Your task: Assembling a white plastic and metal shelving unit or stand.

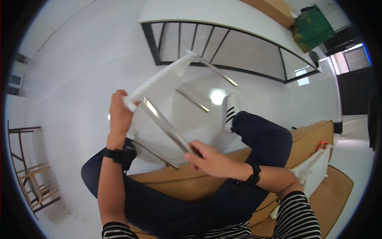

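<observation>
A small table or stool [160, 75] with a white top edge is tipped on its side in front of me, its several shiny metal legs pointing to the lower right. My left hand [120, 113] is closed around the near corner of the white top. My right hand [211, 158] has its fingers wrapped around the lower end of the nearest metal leg [166, 126]. The other legs, among them the far leg [218, 71] and the middle leg [193, 100], are untouched. The palm and fingers hide the tip of the held leg.
Ahead stands a long white-topped table [223, 16] with a black metal frame. A green bag [313, 27] sits at its far right end. Beneath me is a tan sofa [159, 181], with a white frame-like piece [316, 171] lying to the right. A wooden chair [38, 183] stands at left.
</observation>
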A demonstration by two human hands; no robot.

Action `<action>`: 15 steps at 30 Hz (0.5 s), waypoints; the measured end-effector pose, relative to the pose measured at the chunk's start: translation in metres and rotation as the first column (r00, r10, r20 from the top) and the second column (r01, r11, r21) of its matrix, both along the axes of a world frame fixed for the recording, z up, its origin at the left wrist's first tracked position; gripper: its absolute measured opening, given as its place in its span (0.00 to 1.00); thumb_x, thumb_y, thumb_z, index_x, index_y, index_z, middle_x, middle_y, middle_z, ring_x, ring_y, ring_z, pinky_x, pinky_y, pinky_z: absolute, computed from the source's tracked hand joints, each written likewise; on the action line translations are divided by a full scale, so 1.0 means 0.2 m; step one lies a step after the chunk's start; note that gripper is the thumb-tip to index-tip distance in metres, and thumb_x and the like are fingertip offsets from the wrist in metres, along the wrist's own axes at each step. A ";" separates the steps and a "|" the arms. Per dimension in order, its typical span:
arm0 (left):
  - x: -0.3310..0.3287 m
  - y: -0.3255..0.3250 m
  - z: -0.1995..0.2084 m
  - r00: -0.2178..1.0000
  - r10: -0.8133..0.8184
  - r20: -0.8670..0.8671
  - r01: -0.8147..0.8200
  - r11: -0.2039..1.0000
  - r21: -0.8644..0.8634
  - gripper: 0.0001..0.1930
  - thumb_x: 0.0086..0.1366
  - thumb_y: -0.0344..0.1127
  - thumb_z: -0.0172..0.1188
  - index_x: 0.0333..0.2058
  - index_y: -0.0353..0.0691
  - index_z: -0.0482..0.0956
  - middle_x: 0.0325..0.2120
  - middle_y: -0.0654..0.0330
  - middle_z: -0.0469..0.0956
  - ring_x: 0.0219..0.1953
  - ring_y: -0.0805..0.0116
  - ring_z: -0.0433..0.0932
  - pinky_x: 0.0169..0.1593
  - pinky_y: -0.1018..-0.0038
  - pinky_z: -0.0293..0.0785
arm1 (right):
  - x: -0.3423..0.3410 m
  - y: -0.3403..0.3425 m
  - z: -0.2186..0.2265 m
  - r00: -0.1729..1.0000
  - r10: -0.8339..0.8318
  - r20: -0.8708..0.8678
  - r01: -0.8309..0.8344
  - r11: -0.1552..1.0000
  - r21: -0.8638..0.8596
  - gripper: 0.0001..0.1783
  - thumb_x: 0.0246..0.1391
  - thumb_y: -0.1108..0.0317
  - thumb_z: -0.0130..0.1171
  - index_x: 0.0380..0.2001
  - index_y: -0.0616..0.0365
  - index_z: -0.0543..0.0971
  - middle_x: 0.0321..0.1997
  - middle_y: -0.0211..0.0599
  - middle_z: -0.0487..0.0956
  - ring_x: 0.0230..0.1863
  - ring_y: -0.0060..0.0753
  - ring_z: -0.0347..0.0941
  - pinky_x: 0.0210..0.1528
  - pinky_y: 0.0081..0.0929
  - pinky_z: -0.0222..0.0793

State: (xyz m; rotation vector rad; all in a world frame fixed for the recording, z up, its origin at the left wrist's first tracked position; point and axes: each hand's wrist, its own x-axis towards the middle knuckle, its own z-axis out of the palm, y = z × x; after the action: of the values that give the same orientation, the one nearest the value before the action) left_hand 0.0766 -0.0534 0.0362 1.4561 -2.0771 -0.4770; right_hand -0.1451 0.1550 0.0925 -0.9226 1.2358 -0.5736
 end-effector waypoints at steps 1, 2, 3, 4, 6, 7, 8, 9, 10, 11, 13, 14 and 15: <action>0.00 0.00 0.02 0.999 0.030 -0.011 -0.030 1.000 0.008 0.22 0.51 0.32 0.69 0.42 0.37 0.69 0.37 0.48 0.73 0.40 0.45 0.74 0.42 0.61 0.71 | -0.04 -0.04 0.05 0.990 -0.141 0.028 0.142 0.990 -0.024 0.19 0.65 0.54 0.47 0.45 0.60 0.65 0.23 0.32 0.68 0.24 0.23 0.70 0.25 0.26 0.66; 0.00 0.00 0.05 0.998 0.058 -0.025 -0.057 0.998 0.019 0.23 0.51 0.32 0.69 0.43 0.37 0.69 0.38 0.48 0.74 0.41 0.44 0.74 0.43 0.61 0.71 | -0.07 -0.05 0.15 0.936 -0.344 0.079 0.346 0.938 -0.014 0.18 0.65 0.56 0.48 0.45 0.60 0.65 0.24 0.32 0.68 0.23 0.22 0.69 0.23 0.24 0.66; 0.00 0.00 0.06 0.995 0.086 -0.054 -0.084 0.996 0.040 0.25 0.51 0.32 0.70 0.46 0.36 0.69 0.36 0.46 0.75 0.37 0.52 0.74 0.42 0.64 0.70 | -0.10 -0.06 0.24 0.840 -0.527 0.133 0.532 0.847 -0.001 0.17 0.64 0.57 0.49 0.46 0.59 0.65 0.26 0.32 0.68 0.21 0.22 0.68 0.20 0.23 0.65; 0.03 0.00 0.06 0.994 0.076 -0.076 -0.073 0.996 0.042 0.25 0.51 0.32 0.70 0.46 0.36 0.69 0.36 0.46 0.75 0.37 0.52 0.74 0.42 0.64 0.70 | -0.17 -0.04 0.28 0.804 -0.575 0.153 0.587 0.808 -0.046 0.17 0.64 0.58 0.49 0.47 0.59 0.65 0.28 0.32 0.69 0.20 0.22 0.67 0.19 0.22 0.65; 0.08 -0.02 0.02 0.982 0.134 -0.133 -0.138 0.990 -0.025 0.26 0.51 0.31 0.70 0.48 0.36 0.69 0.34 0.50 0.75 0.36 0.58 0.74 0.41 0.66 0.70 | -0.33 0.07 0.40 0.650 -0.718 0.250 0.754 0.650 -0.093 0.16 0.64 0.61 0.49 0.49 0.58 0.64 0.31 0.33 0.69 0.19 0.22 0.65 0.19 0.22 0.64; 0.11 -0.04 0.00 0.980 0.131 -0.152 -0.139 0.989 -0.042 0.27 0.52 0.31 0.69 0.50 0.37 0.68 0.34 0.52 0.74 0.35 0.62 0.73 0.41 0.68 0.70 | -0.40 0.13 0.43 0.553 -0.779 0.297 0.832 0.538 -0.136 0.14 0.62 0.66 0.50 0.49 0.58 0.65 0.30 0.32 0.69 0.19 0.24 0.65 0.19 0.23 0.64; 0.16 -0.06 0.00 0.977 0.131 -0.169 -0.142 0.988 -0.057 0.29 0.52 0.31 0.69 0.52 0.37 0.67 0.35 0.55 0.74 0.35 0.66 0.72 0.40 0.70 0.70 | -0.48 0.21 0.45 0.490 -0.830 0.267 0.871 0.456 -0.181 0.15 0.60 0.70 0.50 0.49 0.58 0.65 0.31 0.33 0.69 0.22 0.25 0.67 0.21 0.25 0.66; 0.17 -0.06 0.01 0.971 0.162 -0.178 -0.159 0.987 0.030 0.30 0.52 0.32 0.69 0.53 0.37 0.66 0.38 0.54 0.74 0.37 0.65 0.73 0.41 0.71 0.70 | -0.58 0.31 0.45 0.421 -0.872 0.249 0.902 0.373 -0.220 0.16 0.58 0.72 0.51 0.49 0.58 0.65 0.35 0.34 0.70 0.26 0.26 0.68 0.23 0.26 0.68; 0.19 -0.06 0.03 0.964 0.194 -0.184 -0.174 0.978 0.119 0.32 0.52 0.32 0.68 0.55 0.37 0.65 0.42 0.53 0.74 0.40 0.64 0.74 0.43 0.71 0.70 | -0.72 0.44 0.41 0.408 -0.887 0.217 0.902 0.355 -0.246 0.16 0.58 0.72 0.51 0.49 0.58 0.65 0.35 0.34 0.70 0.26 0.26 0.68 0.23 0.26 0.68; 0.18 -0.06 0.06 0.947 0.174 -0.271 -0.124 0.973 0.194 0.33 0.54 0.33 0.68 0.57 0.38 0.64 0.42 0.54 0.74 0.41 0.66 0.74 0.43 0.72 0.70 | -0.88 0.61 0.36 0.314 -0.937 0.153 0.931 0.273 -0.241 0.19 0.57 0.73 0.52 0.52 0.57 0.63 0.36 0.34 0.70 0.27 0.27 0.69 0.24 0.27 0.68; 0.24 -0.09 0.01 0.876 0.162 -0.453 -0.035 0.960 0.277 0.34 0.57 0.34 0.66 0.60 0.39 0.60 0.43 0.54 0.74 0.42 0.69 0.74 0.45 0.74 0.70 | -1.02 0.85 0.33 0.090 -0.996 0.018 0.953 0.081 -0.290 0.25 0.56 0.74 0.52 0.56 0.56 0.59 0.37 0.36 0.70 0.28 0.28 0.69 0.24 0.27 0.68; 0.27 -0.11 -0.03 0.822 0.168 -0.544 -0.004 0.957 0.289 0.34 0.58 0.34 0.65 0.61 0.38 0.58 0.43 0.54 0.74 0.44 0.69 0.74 0.46 0.75 0.70 | -1.05 0.95 0.30 -0.039 -0.998 -0.049 0.939 -0.020 -0.343 0.29 0.56 0.75 0.51 0.59 0.55 0.56 0.37 0.36 0.70 0.27 0.28 0.68 0.23 0.27 0.68; 0.24 -0.09 0.00 0.805 0.228 -0.547 -0.030 0.938 0.347 0.33 0.59 0.36 0.65 0.59 0.34 0.61 0.46 0.53 0.74 0.48 0.67 0.73 0.52 0.73 0.67 | -1.13 1.11 0.27 -0.133 -0.983 -0.124 0.926 -0.079 -0.369 0.31 0.55 0.75 0.51 0.60 0.55 0.53 0.37 0.37 0.70 0.27 0.29 0.68 0.22 0.26 0.67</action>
State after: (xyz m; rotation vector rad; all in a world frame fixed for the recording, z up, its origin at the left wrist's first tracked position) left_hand 0.1237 -0.0723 0.0363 1.3842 -1.4386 -1.0984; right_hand -0.3712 0.3772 0.1468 0.0971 2.2258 -1.8417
